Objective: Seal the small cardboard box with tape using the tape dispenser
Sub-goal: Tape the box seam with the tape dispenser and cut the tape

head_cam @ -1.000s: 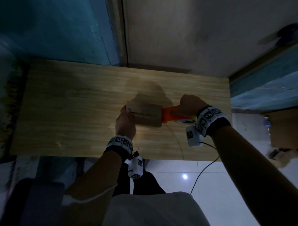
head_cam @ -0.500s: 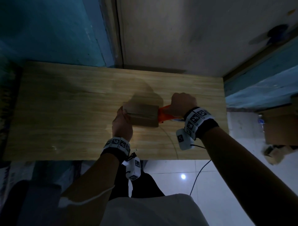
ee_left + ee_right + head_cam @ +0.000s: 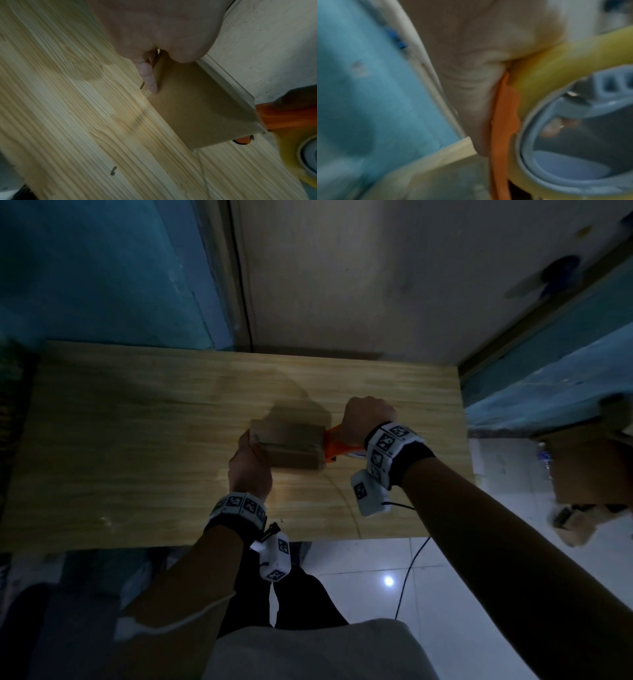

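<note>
The small cardboard box (image 3: pixel 287 445) lies on the wooden table (image 3: pixel 137 440), flaps shut. My left hand (image 3: pixel 249 465) holds its left end; in the left wrist view a finger (image 3: pixel 149 77) lies along the edge of the box (image 3: pixel 193 112). My right hand (image 3: pixel 368 419) grips the orange tape dispenser (image 3: pixel 337 447), whose front presses against the box's right end. The right wrist view shows the orange frame (image 3: pixel 503 121), the yellow tape roll (image 3: pixel 556 65) and my palm wrapped round them. A shiny strip of tape (image 3: pixel 228 83) runs along the box's top edge.
The table's back edge meets a blue and grey wall (image 3: pixel 342 285). Its right edge (image 3: pixel 464 440) is close to my right wrist. Brown cardboard boxes (image 3: pixel 589 467) stand on the tiled floor to the right. A black cable (image 3: pixel 409 573) hangs from my right wrist.
My right hand has brought the dispenser closer against the box's right end, so less orange shows. My left hand stays on the box's left end.
</note>
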The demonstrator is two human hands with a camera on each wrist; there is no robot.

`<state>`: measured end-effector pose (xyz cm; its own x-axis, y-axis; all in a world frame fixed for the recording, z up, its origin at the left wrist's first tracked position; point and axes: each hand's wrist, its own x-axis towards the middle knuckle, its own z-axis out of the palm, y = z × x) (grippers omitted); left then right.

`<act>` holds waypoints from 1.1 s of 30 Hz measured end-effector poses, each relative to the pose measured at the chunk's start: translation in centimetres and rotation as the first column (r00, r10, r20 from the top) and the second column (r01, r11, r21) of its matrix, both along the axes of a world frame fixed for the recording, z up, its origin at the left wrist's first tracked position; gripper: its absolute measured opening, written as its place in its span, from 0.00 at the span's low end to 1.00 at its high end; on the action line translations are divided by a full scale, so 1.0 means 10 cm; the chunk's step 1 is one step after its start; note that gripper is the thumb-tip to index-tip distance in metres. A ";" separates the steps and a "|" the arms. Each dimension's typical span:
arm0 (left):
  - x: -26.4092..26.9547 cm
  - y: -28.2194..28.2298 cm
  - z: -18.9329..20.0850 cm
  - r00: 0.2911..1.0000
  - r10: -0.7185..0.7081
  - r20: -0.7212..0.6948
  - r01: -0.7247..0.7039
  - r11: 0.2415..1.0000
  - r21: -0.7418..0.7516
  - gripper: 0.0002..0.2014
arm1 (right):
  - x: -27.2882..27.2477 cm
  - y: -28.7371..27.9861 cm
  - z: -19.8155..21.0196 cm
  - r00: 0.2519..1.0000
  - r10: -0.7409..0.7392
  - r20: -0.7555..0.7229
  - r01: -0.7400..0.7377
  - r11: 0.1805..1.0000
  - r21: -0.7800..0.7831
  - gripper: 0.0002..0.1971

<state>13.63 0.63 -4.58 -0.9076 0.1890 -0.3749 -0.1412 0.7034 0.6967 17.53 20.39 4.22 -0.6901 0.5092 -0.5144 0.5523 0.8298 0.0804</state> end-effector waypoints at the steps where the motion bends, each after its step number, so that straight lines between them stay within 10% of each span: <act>1: 0.00 0.00 0.00 1.000 0.003 0.000 -0.003 1.000 0.000 0.23 | 0.01 0.03 -0.01 1.000 -0.003 0.005 0.003 1.000 -0.017 0.25; 10: -0.07 -0.02 -0.01 1.000 -0.005 0.000 0.005 1.000 -0.008 0.23 | 0.21 -0.05 -0.32 0.975 0.115 0.187 -0.085 0.983 -0.164 0.23; 33: -0.13 -0.09 0.00 0.996 -0.083 0.012 0.083 0.997 0.003 0.22 | 0.92 0.56 -0.39 0.891 -0.454 -0.021 0.412 0.826 -0.384 0.31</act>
